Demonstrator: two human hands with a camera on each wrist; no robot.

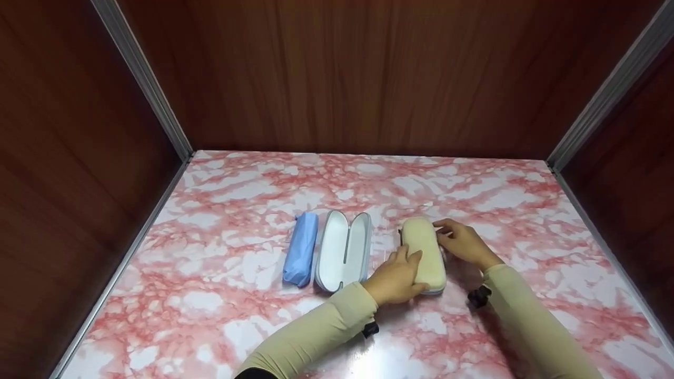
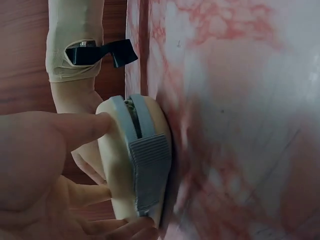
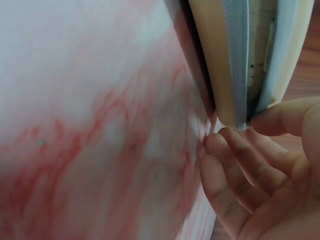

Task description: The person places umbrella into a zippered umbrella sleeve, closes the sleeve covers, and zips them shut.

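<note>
A pale yellow zip case (image 1: 424,252) lies on the table, its grey zipper (image 2: 142,122) partly parted along the edge. My left hand (image 1: 396,277) holds the case at its near left part, thumb and fingertips against the cover and the side. At the far right edge is my right hand (image 1: 463,243). In the right wrist view its thumb and forefinger pinch at the end of the zipper gap (image 3: 260,60); the zipper pull itself is hidden by the fingertips. Something lies inside the gap, too dark to make out.
Left of the yellow case stands an open glasses case (image 1: 330,258) with a white inside. Beside that lies a folded blue umbrella-like bundle (image 1: 301,250). Brown wood panels (image 1: 358,79) wall the marbled red and white table (image 1: 221,316) at the back and sides.
</note>
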